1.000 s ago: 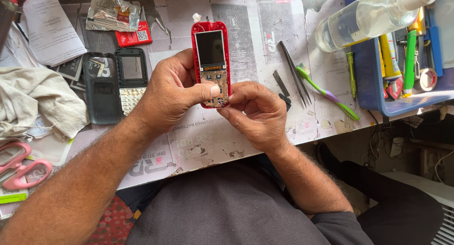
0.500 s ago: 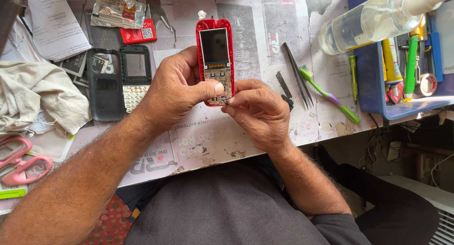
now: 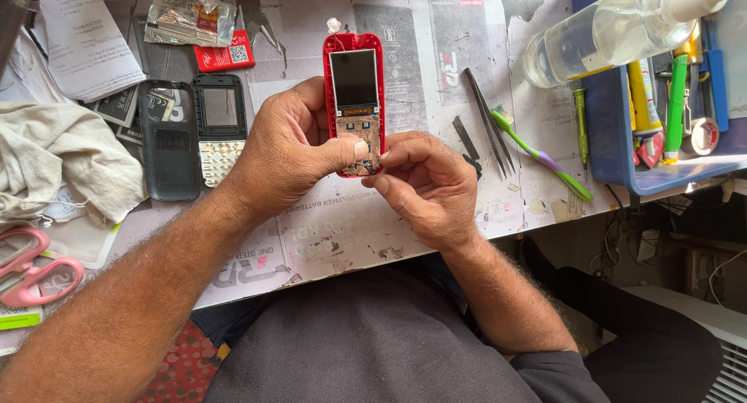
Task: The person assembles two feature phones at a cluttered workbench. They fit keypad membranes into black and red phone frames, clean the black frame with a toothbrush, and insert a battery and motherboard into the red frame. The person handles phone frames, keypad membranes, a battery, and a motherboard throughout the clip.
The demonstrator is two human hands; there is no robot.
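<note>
A small red phone (image 3: 355,76) with its front cover off, showing a dark screen and a bare circuit board below it, is held upright over the worktable. My left hand (image 3: 289,150) grips its left side, thumb pressed across the lower board. My right hand (image 3: 426,181) pinches the phone's bottom right corner with thumb and fingertips. Whether a small part sits between those fingertips cannot be made out.
A black phone back shell (image 3: 167,142) and a keypad front cover (image 3: 220,127) lie left of my hands. Tweezers (image 3: 487,121) and a green-purple toothbrush (image 3: 541,155) lie to the right, beside a blue tray (image 3: 603,138) of tools and a clear bottle (image 3: 615,29). Cloth (image 3: 62,166) and pink scissors (image 3: 35,267) sit far left.
Both hands and the red phone stay in about the same place. My right fingers have shifted slightly at the phone's bottom edge.
</note>
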